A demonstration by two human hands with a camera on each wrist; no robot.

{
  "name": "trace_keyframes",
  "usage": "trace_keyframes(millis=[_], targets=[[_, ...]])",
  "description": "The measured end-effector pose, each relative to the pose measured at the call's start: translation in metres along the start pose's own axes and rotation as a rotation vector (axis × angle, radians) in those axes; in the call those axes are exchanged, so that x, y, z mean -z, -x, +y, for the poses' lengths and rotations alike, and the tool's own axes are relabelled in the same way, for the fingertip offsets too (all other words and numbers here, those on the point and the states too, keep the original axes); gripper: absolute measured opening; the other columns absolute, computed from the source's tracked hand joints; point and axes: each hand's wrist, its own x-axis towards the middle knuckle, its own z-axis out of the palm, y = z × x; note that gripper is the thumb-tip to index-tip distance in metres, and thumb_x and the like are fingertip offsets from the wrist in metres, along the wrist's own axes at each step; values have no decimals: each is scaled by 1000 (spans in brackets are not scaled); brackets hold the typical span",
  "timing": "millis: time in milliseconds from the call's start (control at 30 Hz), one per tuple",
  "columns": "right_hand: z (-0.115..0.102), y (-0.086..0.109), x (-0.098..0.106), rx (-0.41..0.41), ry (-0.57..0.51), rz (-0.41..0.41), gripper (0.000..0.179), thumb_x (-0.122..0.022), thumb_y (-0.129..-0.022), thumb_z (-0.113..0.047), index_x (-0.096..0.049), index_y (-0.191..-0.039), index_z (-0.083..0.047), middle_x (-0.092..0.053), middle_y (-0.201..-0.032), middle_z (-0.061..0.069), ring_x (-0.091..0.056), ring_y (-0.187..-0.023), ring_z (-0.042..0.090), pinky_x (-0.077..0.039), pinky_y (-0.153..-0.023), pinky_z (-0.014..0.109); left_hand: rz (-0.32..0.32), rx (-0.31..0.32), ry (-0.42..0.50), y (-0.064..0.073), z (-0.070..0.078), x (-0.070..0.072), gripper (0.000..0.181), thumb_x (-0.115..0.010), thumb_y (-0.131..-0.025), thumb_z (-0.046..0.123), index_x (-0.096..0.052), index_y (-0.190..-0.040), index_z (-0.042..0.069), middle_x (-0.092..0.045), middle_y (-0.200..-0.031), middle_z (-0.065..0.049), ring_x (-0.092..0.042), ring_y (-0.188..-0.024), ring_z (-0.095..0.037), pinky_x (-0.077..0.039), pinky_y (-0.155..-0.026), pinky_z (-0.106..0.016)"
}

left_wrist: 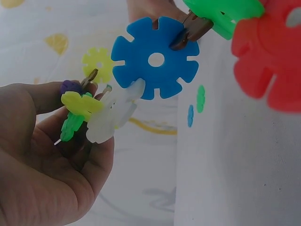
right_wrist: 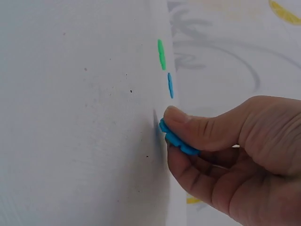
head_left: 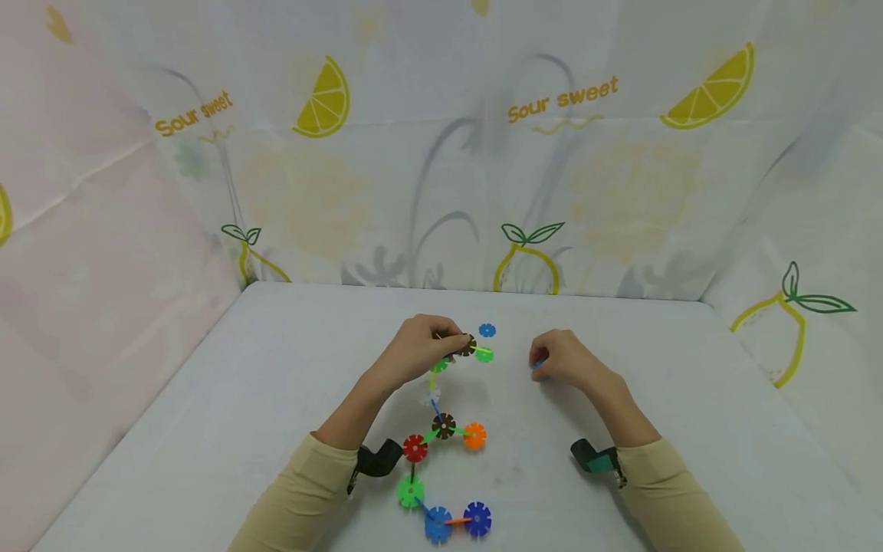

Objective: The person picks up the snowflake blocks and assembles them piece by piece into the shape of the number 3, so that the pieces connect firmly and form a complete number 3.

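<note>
A chain of slotted plastic snowflake discs, among them a red disc (head_left: pixel 415 448), an orange disc (head_left: pixel 474 435) and a dark blue disc (head_left: pixel 477 519), runs from my left hand (head_left: pixel 421 349) down toward the front. The left fingers grip its far end, close to a brown disc (head_left: pixel 467 345). Near those fingers the left wrist view shows a yellow disc (left_wrist: pixel 79 104) and a white disc (left_wrist: pixel 108 117), with a large blue disc (left_wrist: pixel 141 66) beyond. To the right, apart from the chain, my right hand (head_left: pixel 569 356) pinches a single blue disc (right_wrist: pixel 181 143) between thumb and fingers, just over the table.
A loose blue disc (head_left: pixel 487 330) and a loose green disc (head_left: pixel 484 355) lie flat on the white table (head_left: pixel 276 368) between the hands. Behind the table hangs a lemon-print cloth (head_left: pixel 414 176), with more cloth at both sides.
</note>
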Motion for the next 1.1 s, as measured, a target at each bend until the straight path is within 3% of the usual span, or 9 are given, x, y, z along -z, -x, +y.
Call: trace_keyframes(millis=[133,233,367,500,667,900,1100], targets=[[-3,1,2,32,-51,2,12,-76,-77,3,-70,-83,-4,-67,-83,6,-56,-76,16,-47,-66,26,1,-2,-2,0,-1,1,16,-66,-95,31,-76,-90,21,-73,-90,3,-61,-78,-15,-50,-69,-29],[-7,3,5,69,-82,-1,16,-72,-81,5,-73,-96,-1,-71,-91,10,-60,-82,17,-51,-72,28,2,-5,-2,0,-1,2,16,-65,-95,31,-76,-90,20,-72,-89,2,-61,-78,-15,-49,-68,-30],[-11,5,8,77,-107,5,23,-68,-85,6,-73,-107,1,-73,-100,12,-63,-89,19,-54,-79,31,-1,-17,-3,-1,-2,3,17,-65,-96,31,-76,-90,19,-73,-91,-4,-60,-76,-15,-49,-67,-30],[-15,5,9,60,-138,10,16,-68,-88,3,-73,-102,1,-72,-96,10,-63,-83,17,-54,-77,31,2,-29,-3,-1,-3,4,17,-64,-96,30,-76,-92,18,-74,-94,-12,-61,-75,-15,-50,-67,-29],[-18,6,10,70,-174,19,4,-66,-90,1,-67,-92,-2,-67,-86,8,-59,-78,17,-51,-74,31,7,-30,-6,-2,-4,5,17,-64,-97,30,-76,-92,18,-74,-93,-11,-61,-75,-15,-50,-66,-29],[-20,6,8,56,-445,-52,3,-52,-98,3,-51,-99,6,-73,-94,21,-75,-84,26,-61,-80,43,12,-26,-4,-3,-6,6,18,-64,-97,30,-76,-92,18,-74,-93,-11,-60,-75,-16,-50,-66,-29],[-25,6,12,69,-515,-33,14,-57,-97,-1,-55,-109,5,-75,-90,19,-76,-79,32,-61,-75,42,21,-16,5,-3,-5,7,18,-64,-97,29,-76,-92,17,-74,-94,-10,-61,-76,-17,-50,-66,-29]])
